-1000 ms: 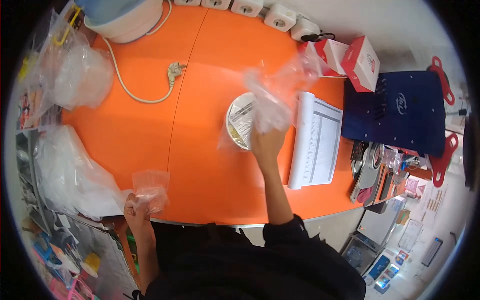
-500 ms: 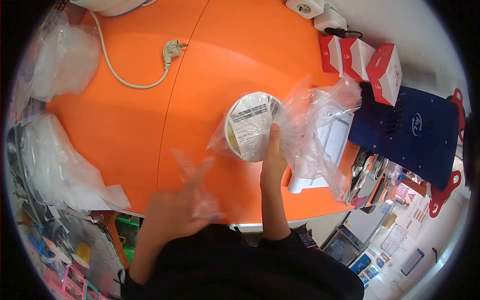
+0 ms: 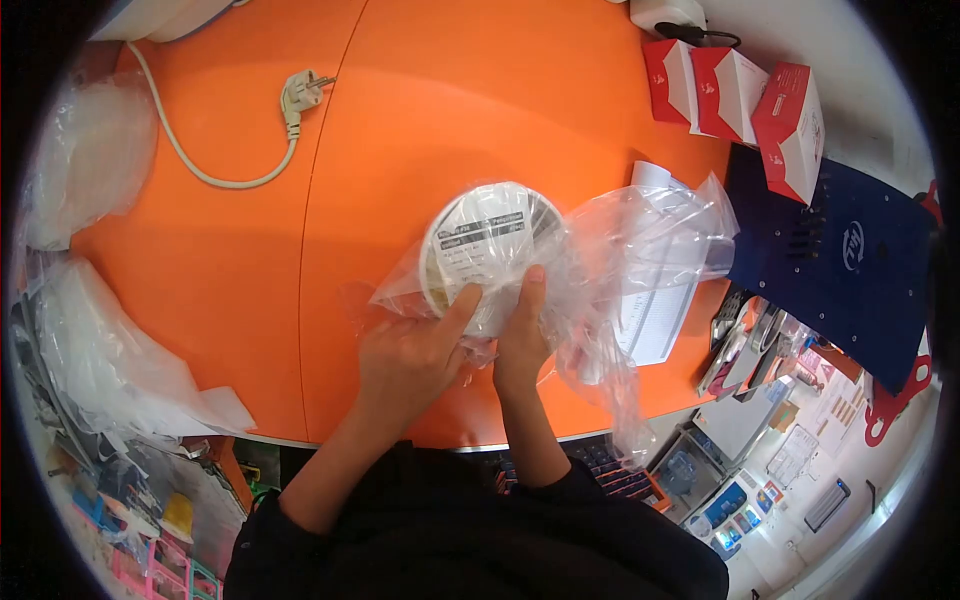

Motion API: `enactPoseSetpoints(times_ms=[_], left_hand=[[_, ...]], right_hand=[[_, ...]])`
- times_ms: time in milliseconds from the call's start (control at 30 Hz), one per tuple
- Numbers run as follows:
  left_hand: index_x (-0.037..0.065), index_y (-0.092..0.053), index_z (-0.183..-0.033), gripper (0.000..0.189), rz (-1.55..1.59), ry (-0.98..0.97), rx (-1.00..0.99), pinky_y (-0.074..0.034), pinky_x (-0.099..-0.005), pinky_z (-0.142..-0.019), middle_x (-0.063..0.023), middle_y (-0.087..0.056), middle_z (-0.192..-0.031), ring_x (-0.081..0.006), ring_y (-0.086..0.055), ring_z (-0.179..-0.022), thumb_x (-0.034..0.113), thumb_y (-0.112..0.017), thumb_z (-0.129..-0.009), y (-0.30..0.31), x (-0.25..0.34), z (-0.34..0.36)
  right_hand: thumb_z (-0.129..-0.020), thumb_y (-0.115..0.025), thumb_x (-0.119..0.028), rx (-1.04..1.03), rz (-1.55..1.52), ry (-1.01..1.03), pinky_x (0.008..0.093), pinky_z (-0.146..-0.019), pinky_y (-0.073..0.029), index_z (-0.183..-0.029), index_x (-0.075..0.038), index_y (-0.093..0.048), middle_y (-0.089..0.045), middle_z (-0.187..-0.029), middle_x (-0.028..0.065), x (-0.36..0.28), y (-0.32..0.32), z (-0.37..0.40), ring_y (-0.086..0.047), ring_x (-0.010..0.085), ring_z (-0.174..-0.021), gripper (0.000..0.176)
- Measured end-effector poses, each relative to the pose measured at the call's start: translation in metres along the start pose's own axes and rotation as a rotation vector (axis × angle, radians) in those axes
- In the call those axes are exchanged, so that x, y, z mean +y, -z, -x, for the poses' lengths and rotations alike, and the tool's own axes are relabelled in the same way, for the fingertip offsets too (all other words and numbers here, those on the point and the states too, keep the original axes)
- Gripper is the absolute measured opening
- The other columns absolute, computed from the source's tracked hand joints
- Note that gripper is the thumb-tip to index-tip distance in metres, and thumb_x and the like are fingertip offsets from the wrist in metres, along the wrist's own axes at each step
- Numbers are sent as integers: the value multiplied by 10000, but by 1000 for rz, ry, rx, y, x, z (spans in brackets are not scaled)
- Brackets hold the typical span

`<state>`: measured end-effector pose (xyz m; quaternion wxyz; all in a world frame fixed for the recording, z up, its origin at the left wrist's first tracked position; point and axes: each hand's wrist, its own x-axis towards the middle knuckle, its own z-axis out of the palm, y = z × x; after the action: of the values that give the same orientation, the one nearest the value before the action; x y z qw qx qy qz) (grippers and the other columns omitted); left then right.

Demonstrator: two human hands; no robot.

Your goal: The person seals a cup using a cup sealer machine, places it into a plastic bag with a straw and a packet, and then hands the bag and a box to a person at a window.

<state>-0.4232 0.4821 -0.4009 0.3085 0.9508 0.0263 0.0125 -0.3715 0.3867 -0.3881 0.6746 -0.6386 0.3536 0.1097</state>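
A round, shallow container lies wrapped in a clear plastic bag on the orange table. A printed paper label shows through the plastic on its top. My right hand grips the container's near side through the bag, thumb on top. Beside it, my left hand is closed on plastic at the near left edge, its index finger pressing on the wrapped top. Its lower fingers are partly hidden. Loose bag plastic spreads out to the right of the container.
White printed sheets lie under the loose plastic. Red-and-white boxes and a dark blue panel stand at right. A plug with its cable lies at upper left. Clear plastic bags line the left edge.
My left hand has come up and right from the table's near edge, with clear plastic in it, onto the wrapped container. My right hand keeps its hold. The view has shifted slightly.
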Motion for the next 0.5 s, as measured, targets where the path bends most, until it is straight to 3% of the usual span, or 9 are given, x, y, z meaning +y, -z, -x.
enactPoseSetpoints(times_ms=[33, 100, 233, 300, 400, 500], left_hand=[[161, -554, -1142, 524, 21, 0, 9, -391, -265, -409, 10, -439, -453, -120, -489, -400, 214, -653, -631, -1, 0, 1], [157, -556, -1137, 509, 42, -3, -1, -389, -265, -407, 12, -445, -456, -120, -490, -400, 213, -651, -639, 0, -1, 0], [142, -560, -1121, 479, 46, -9, -40, -386, -267, -407, 15, -462, -464, -131, -493, -398, 235, -657, -662, 7, 0, -5], [141, -548, -1136, 493, 51, -22, -42, -385, -271, -403, 10, -465, -469, -136, -493, -396, 248, -659, -668, 6, -3, -4], [148, -517, -1172, 526, 75, -9, -40, -386, -277, -395, 1, -470, -480, -142, -492, -395, 268, -659, -679, 1, -3, -2], [165, -487, -1203, 551, 133, 57, -75, -391, -284, -390, -6, -471, -492, -142, -492, -396, 282, -656, -692, -2, 0, -3]], right_hand=[[-888, -512, -275, 6, 0, -1, 294, -897, -385, -1238, 28, -356, -446, -1203, 117, -3, -2, 2, -441, 185, -1092, 489], [-900, -433, -424, 25, 168, -13, 231, -616, -435, -1133, 8, -470, -526, -1025, 77, -8, -5, 7, -517, 125, -836, 493], [-896, -454, -406, -199, 309, 37, 234, -674, -434, -1125, 0, -488, -523, -1040, 71, -15, 0, 4, -509, 127, -866, 467], [-893, -481, -368, -371, 308, -157, 242, -765, -418, -1117, -6, -503, -526, -1038, 65, -19, -3, -4, -495, 117, -910, 426], [-897, -488, -325, -303, 213, -53, 257, -840, -391, -1126, -9, -502, -527, -1044, 68, -13, -2, -3, -480, 121, -957, 391], [-899, -492, -288, -243, 216, -1, 265, -839, -397, -1133, -1, -492, -525, -1054, 76, -8, -2, -2, -480, 134, -973, 371]])
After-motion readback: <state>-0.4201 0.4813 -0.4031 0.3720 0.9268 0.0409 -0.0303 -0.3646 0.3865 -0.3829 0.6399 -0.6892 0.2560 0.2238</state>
